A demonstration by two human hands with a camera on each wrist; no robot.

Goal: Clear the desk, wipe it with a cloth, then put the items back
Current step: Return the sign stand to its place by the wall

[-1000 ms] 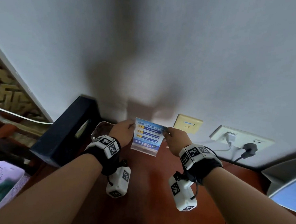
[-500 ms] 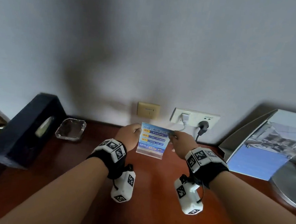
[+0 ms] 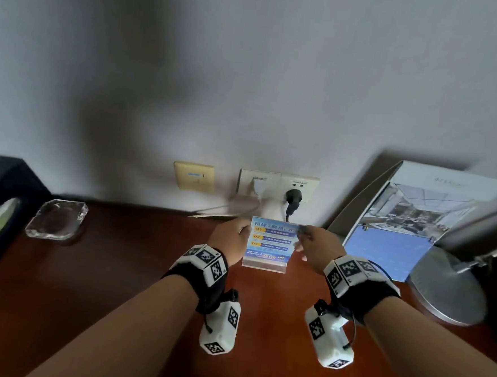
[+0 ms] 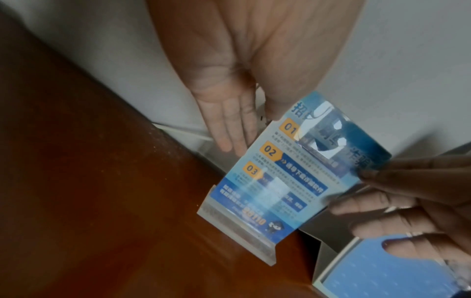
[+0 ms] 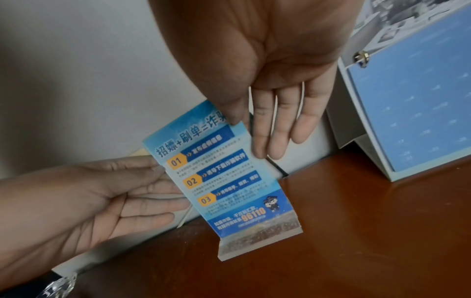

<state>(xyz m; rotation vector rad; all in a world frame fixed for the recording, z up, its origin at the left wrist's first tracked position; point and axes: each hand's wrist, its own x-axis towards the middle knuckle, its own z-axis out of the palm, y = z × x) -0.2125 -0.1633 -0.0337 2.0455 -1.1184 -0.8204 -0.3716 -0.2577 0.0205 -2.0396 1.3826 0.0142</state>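
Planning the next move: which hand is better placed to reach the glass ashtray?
Left. Both hands pinch the acrylic sign stand, but the left hand is nearer the glass ashtray; the right hand would likely cross the stand.

Dim; big dark shadow on plain white wall (image 3: 248,85). Edges warped, slight motion blur, glare on blue printed acrylic sign (image 4: 293,171).

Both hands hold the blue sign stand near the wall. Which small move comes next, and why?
Probably lower the blue sign stand until its base sits flat on the desk; the left hand and right hand pinch only its top corners.
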